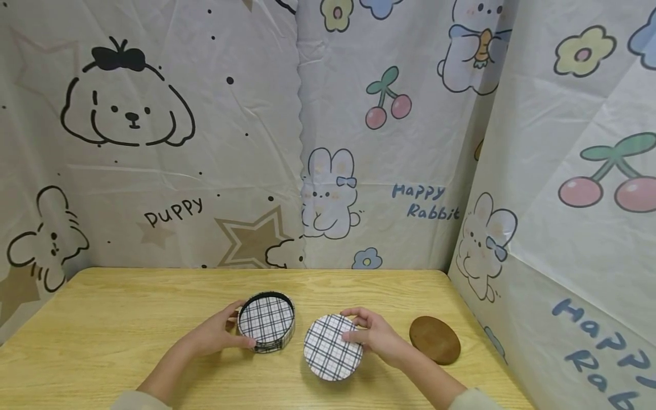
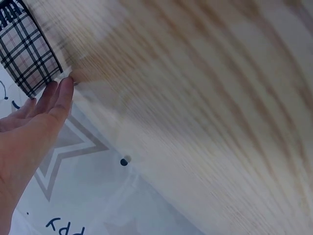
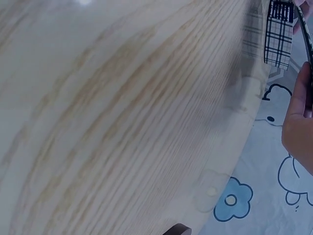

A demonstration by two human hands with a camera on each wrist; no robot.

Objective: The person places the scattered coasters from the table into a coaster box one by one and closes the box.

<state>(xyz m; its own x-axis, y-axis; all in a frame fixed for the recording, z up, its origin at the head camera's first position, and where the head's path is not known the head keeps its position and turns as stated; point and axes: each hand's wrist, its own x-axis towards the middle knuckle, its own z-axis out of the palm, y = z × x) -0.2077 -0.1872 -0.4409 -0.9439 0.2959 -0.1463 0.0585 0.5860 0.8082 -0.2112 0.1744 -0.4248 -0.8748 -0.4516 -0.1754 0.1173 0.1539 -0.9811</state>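
A round plaid coaster holder [image 1: 284, 339] with a dark inner rim stands on the table, a plaid coaster [image 1: 266, 319] lying inside it. My left hand [image 1: 217, 333] grips the holder's left side, thumb at the front and fingers toward the back; in the left wrist view its fingertips meet the plaid side wall [image 2: 32, 54]. To the right, my right hand [image 1: 376, 336] pinches a thin round plaid coaster [image 1: 330, 350] by its right edge, thumb on top. The right wrist view shows this coaster nearly edge-on, close to the holder [image 3: 279, 36].
A brown oval disc [image 1: 435, 340] lies on the wood-grain table [image 1: 128, 307], right of my right hand. Pale printed curtains [image 1: 246, 142] hang along the table's back and right sides.
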